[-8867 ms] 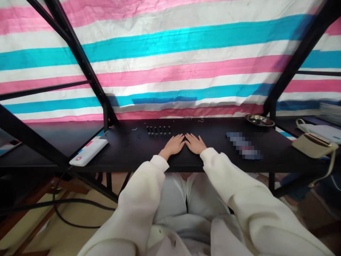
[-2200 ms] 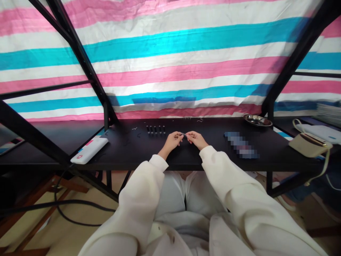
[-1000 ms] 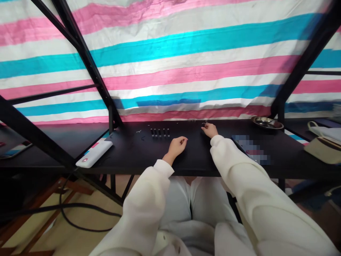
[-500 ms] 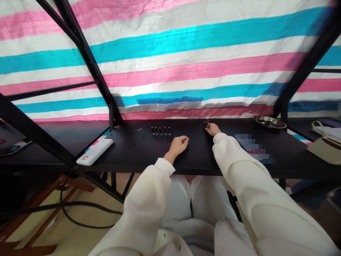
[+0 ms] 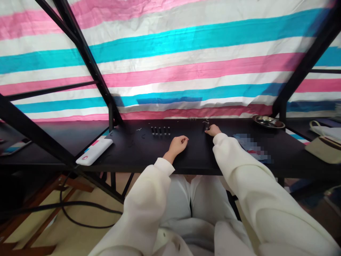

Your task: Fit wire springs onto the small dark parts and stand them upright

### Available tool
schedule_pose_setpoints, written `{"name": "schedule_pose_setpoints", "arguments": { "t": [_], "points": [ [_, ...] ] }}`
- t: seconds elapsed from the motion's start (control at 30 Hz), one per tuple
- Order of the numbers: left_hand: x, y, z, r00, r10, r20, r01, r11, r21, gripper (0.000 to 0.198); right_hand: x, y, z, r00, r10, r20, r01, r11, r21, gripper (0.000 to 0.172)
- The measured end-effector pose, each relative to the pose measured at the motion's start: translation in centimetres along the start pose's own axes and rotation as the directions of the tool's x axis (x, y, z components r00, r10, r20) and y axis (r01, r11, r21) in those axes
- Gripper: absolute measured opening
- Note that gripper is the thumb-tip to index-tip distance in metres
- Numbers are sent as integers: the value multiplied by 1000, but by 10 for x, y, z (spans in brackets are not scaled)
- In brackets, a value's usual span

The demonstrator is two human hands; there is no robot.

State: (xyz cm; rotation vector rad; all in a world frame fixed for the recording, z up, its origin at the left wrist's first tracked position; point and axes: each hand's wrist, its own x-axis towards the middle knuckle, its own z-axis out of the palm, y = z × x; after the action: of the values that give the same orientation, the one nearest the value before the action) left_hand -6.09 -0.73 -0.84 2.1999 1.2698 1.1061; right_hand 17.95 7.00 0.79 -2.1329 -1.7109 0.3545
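Note:
My left hand (image 5: pixel 179 144) rests on the black tabletop with its fingers curled closed, and nothing shows in them. Farther right, my right hand (image 5: pixel 213 130) pinches a small dark cylinder (image 5: pixel 207 126) with light ends; the fingertips partly hide it. Thin pale string-like bits (image 5: pixel 206 121) lie just behind that cylinder. To the left of both hands, several similar short dark cylinders (image 5: pixel 160 131) with pale ends form a row on the table. What exactly these cylinders are is too small to tell.
A white power bank-like block (image 5: pixel 94 152) lies at the left by the black frame (image 5: pixel 90 64). On the right are a shiny metal dish (image 5: pixel 268 122), a blurred-out flat packet (image 5: pixel 252 147) and a beige pouch (image 5: pixel 323 149). A striped sheet (image 5: pixel 186 71) hangs behind the table.
My right hand has shifted very slightly, and the dark cylinder at its fingertips now shows more clearly. The left hand stays in place.

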Motion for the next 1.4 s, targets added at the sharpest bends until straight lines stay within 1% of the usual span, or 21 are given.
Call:
{"name": "schedule_pose_setpoints", "arguments": {
  "t": [0.07,0.13,0.2,0.27,0.3,0.37,0.43,0.5,0.6,0.67,0.77,0.87,0.97,1.03,1.1,1.13,1.2,1.23,1.3,1.33,1.4],
  "points": [
    [0,1,-1,1000,-7,-3,7,1000,15,24,-11,-1,-1,1000,6,8,-5,998,-69,32],
    [0,4,-4,999,-29,-34,31,999,45,24,-25,-3,1,1000,-5,-27,2,992,-129,33],
    [0,6,-8,989,-85,-124,94,993,75,23,-41,-5,4,996,-12,-84,-1,987,-159,34],
    [1,6,-13,955,-165,-248,189,979,77,29,-56,-5,9,990,-23,-142,0,987,-159,34],
    [1,6,-16,931,-208,-298,237,970,62,36,-62,-5,11,984,-41,-172,16,989,-145,33],
    [3,4,-20,892,-283,-352,308,951,18,49,-70,-3,16,976,-88,-198,73,994,-81,29],
    [4,1,-23,866,-338,-367,355,934,-22,58,-73,-1,19,972,-128,-198,133,991,12,24],
    [7,-1,-25,843,-384,-376,405,914,-25,61,-73,1,22,966,-172,-191,193,976,99,20],
    [11,-4,-26,822,-425,-379,470,882,32,63,-71,0,25,954,-244,-173,276,942,192,16],
    [14,-5,-26,823,-424,-378,482,874,69,63,-71,-2,26,950,-269,-159,301,926,228,15],
    [18,-8,-25,836,-403,-373,475,872,122,60,-71,-4,27,944,-290,-156,322,913,249,15],
    [21,-13,-24,848,-371,-378,451,880,150,49,-72,-5,27,938,-305,-168,340,904,259,15],
    [23,-18,-25,838,-348,-420,427,898,108,29,-73,-6,27,936,-308,-172,346,897,276,14],
    [24,-20,-25,829,-347,-438,394,919,18,19,-73,-7,28,932,-319,-171,358,882,305,13],
    [25,-20,-23,836,-378,-397,346,926,-152,15,-72,-8,31,926,-338,-168,377,849,370,12],
    [26,-18,-22,848,-406,-342,330,908,-258,15,-71,-10,33,924,-345,-164,382,823,420,12],
    [26,-12,-17,882,-439,-169,325,830,-454,15,-70,-13,37,922,-357,-150,378,750,543,16],
    [25,-9,-15,901,-429,-70,333,784,-524,16,-70,-16,39,922,-361,-139,367,707,605,19],
    [24,-2,-11,927,-360,104,345,711,-612,19,-70,-22,41,924,-365,-111,333,630,702,25],
    [23,1,-9,933,-320,164,347,685,-640,20,-71,-25,41,926,-364,-97,313,602,734,26],
    [21,4,-8,938,-260,228,345,650,-677,22,-72,-32,38,931,-359,-65,275,573,772,24]
  ]
}}
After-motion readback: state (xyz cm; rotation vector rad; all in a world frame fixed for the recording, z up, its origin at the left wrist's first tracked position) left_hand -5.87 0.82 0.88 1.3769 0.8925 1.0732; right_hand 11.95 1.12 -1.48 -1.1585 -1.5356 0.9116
